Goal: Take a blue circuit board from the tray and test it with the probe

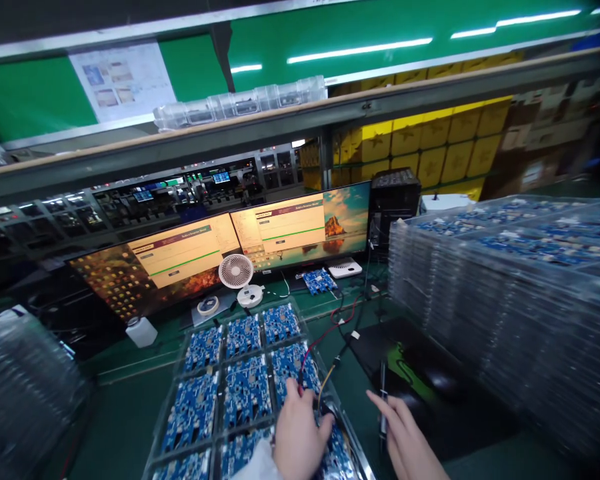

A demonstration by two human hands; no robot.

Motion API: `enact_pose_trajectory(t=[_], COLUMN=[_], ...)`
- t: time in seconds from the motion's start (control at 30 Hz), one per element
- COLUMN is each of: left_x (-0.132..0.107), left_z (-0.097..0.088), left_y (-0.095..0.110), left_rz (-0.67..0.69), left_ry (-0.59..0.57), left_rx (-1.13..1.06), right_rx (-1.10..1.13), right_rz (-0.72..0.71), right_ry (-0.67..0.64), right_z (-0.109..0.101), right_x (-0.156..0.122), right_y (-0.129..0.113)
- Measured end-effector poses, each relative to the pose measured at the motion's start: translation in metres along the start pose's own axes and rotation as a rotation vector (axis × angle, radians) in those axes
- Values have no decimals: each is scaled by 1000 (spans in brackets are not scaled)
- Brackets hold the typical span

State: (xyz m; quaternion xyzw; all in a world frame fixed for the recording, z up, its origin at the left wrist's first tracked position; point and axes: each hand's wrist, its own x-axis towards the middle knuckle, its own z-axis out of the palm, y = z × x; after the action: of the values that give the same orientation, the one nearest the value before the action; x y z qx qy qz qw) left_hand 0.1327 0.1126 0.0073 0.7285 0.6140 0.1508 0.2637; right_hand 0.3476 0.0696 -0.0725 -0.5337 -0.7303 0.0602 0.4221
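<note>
My left hand [300,433] is over the near right part of a clear tray [155,453] of blue circuit boards [247,390]. Its fingers are curled at the end of a red-and-black cable [325,333], touching a board; the thumb lies by a dark connector [327,415]. To the right of the tray, my right hand [407,437] has a slim dark pen [383,400] across its fingers, the index finger pointing left past it. The thumb of that hand is hidden. A yellow wire with a dark plug [336,362] runs between the hands.
A black mouse mat [460,427] with a dark mouse [437,377] lies right. Tall stacks of clear trays stand right [480,293] and left [20,393]. Two monitors [300,230], a white fan [236,271], a loose board [320,281] and a white bottle [141,331] stand behind.
</note>
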Motion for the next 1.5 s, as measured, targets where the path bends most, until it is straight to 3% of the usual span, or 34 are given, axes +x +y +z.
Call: enact_pose_trajectory(t=[0.13,0.23,0.3,0.37,0.43,0.57,0.67,0.83,0.97,1.03,1.13,1.23,1.37,1.5], left_x=[3,3,2,2,3,3,1,1,15,28,54,85,121,142], left_z=[5,-19,-41,-60,-73,-78,-74,-76,-93,-105,-121,-129,-125,-117], left_y=[8,5,-1,-7,-13,-20,-25,-49,-76,-88,-106,-124,-145,-157], left_rz=[-4,38,65,65,23,-25,-14,3,-3,55,167,157,92,67], left_ry=[2,33,122,220,241,157,19,-293,-372,-305,-107,29,151,247], left_rx=[14,-152,-243,-294,-362,-639,-800,-937,-852,-660,-219,77,88,36], right_rx=[20,7,5,52,125,188,214,227,216,202,174,141,172,308], right_rz=[-50,-21,-18,-28,-46,-94,-94,-72,-85,-99,-125,-144,-178,-175], right_ry=[38,30,3,-41,-92,-151,-157,-169,-246,-282,-339,-394,-499,-617], right_z=[2,1,3,9,17,44,69,91,85,82,82,79,63,45], right_x=[5,-1,-1,7,25,77,106,115,111,110,108,108,110,113], right_y=[-8,1,7,8,2,-16,-19,-11,-10,-12,-12,-8,0,0])
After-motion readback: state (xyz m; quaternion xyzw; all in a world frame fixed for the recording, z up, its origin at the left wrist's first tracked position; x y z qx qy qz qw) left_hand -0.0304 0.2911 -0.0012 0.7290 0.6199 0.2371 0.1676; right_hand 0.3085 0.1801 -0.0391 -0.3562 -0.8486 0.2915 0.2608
